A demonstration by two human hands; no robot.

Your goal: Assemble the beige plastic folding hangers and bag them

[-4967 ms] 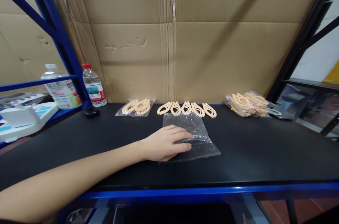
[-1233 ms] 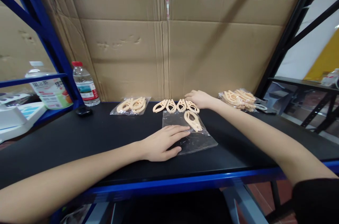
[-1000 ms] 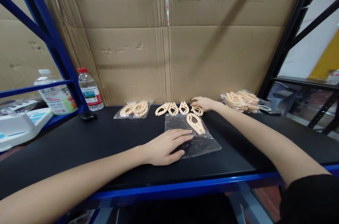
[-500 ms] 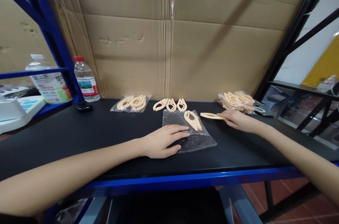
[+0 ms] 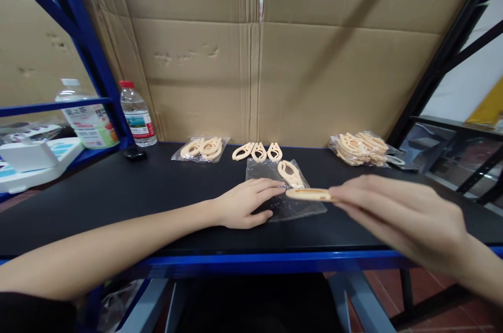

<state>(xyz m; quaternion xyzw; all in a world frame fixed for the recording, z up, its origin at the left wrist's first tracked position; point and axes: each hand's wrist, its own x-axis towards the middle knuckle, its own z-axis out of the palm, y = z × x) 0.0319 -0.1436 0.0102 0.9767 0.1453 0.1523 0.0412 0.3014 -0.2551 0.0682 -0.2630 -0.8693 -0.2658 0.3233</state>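
Observation:
My left hand (image 5: 249,203) lies flat on a clear plastic bag (image 5: 302,211), its fingers stretched out. One beige folding hanger (image 5: 290,173), folded up, is at the bag's far right part; whether it is inside or on top I cannot tell. Between thumb and fingers, my right hand (image 5: 404,217) pinches another folding hanger (image 5: 308,194), seen edge-on above the bag's right side. Behind the bag stands a row of three folded hangers: left (image 5: 242,151), middle (image 5: 259,152) and right (image 5: 274,152).
A bagged pair of hangers (image 5: 202,149) lies back left, and a heap of bagged hangers (image 5: 359,148) back right. At left are a black mouse-like object (image 5: 134,153), a red-capped water bottle (image 5: 137,118) and a larger bottle (image 5: 88,120). Cardboard (image 5: 196,71) walls the table's back.
My right hand has come toward me and to the left with the hanger, from near the right heap to the bag. The left hand still rests on the bag. The view has shifted slightly.

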